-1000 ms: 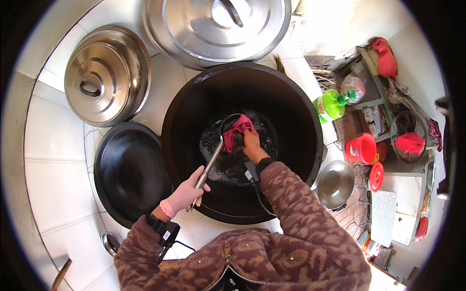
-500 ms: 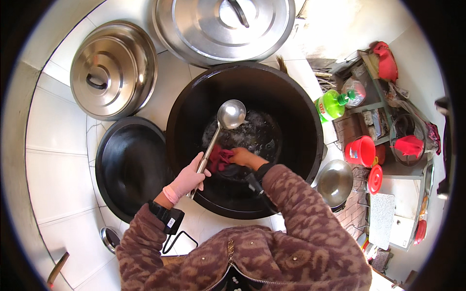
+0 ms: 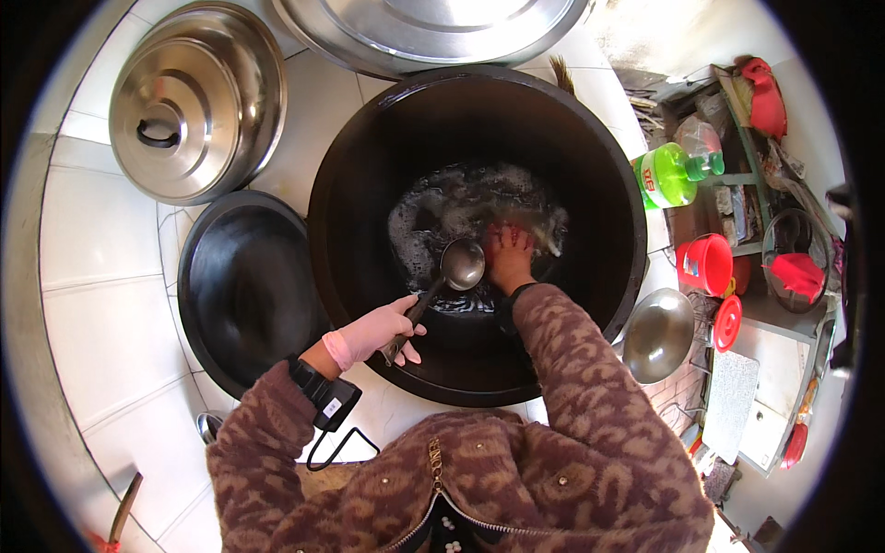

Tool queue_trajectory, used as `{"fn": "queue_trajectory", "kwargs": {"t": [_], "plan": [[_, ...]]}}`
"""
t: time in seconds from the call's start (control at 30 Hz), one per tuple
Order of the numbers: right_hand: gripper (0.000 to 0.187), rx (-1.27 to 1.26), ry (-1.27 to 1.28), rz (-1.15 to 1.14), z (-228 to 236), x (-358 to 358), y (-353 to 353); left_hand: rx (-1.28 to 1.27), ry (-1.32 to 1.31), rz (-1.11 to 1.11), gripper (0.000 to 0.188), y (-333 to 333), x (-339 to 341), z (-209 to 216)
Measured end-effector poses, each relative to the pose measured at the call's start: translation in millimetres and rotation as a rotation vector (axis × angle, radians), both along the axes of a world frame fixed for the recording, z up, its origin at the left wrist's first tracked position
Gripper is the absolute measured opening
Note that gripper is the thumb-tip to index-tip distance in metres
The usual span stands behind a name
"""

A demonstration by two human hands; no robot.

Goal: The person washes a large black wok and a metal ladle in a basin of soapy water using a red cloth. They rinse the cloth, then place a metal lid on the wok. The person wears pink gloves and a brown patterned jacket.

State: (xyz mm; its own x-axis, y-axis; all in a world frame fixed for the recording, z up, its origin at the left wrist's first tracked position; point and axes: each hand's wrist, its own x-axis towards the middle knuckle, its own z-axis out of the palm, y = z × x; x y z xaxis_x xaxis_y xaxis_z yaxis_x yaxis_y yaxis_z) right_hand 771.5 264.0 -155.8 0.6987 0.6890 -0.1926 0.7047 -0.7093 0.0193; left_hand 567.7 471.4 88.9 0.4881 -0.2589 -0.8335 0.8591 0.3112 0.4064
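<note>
In the big black wok [image 3: 369,147] lies a shallow pool of foamy water [image 3: 424,207]. My left hand [image 3: 376,334], in a pink glove, is wrapped round the handle of a metal ladle [image 3: 463,264]. The ladle's bowl hangs low over the near part of the water. Just right of it, my bare right hand [image 3: 510,260] reaches down into the wok and presses a red cloth [image 3: 507,232] against the bottom. Most of the cloth is hidden under the hand and the foam.
A smaller black pan [image 3: 249,286] stands left of the wok. Steel lids [image 3: 184,101] lie at the far left and behind [image 3: 424,28]. To the right are a green bottle [image 3: 666,175], a steel bowl [image 3: 658,335], a red bucket [image 3: 705,264] and a cluttered shelf.
My right hand has moved the cloth rightward and farther away across the wok's bottom, and foam has spread. The ladle's bowl has come down and nearer. The whole view has shifted slightly.
</note>
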Motion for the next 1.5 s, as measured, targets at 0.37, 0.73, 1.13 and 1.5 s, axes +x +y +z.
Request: {"fn": "queue_trajectory", "kwargs": {"t": [0.37, 0.73, 1.13, 1.5], "plan": [[0.029, 0.177, 0.833, 0.037, 45.0, 49.2, 18.6, -0.097, 0.138, 0.187, 0.066, -10.2, 3.5, -30.3], [0.032, 0.004, 0.278, 0.341, 57.4, -1.2, 30.5, -0.1, 0.131, 0.184, 0.026, -11.2, 16.3, -45.7], [0.037, 0.349, 1.186, 0.336, 82.4, -9.0, 43.6, 0.157, 0.069, -0.052, 0.027, -12.0, 18.2, -52.5], [0.037, -0.35, 0.185, 0.341, 43.5, -40.0, 7.0, 1.431, -0.566, -0.823, 0.067, 2.4, -3.3, -10.8]]}}
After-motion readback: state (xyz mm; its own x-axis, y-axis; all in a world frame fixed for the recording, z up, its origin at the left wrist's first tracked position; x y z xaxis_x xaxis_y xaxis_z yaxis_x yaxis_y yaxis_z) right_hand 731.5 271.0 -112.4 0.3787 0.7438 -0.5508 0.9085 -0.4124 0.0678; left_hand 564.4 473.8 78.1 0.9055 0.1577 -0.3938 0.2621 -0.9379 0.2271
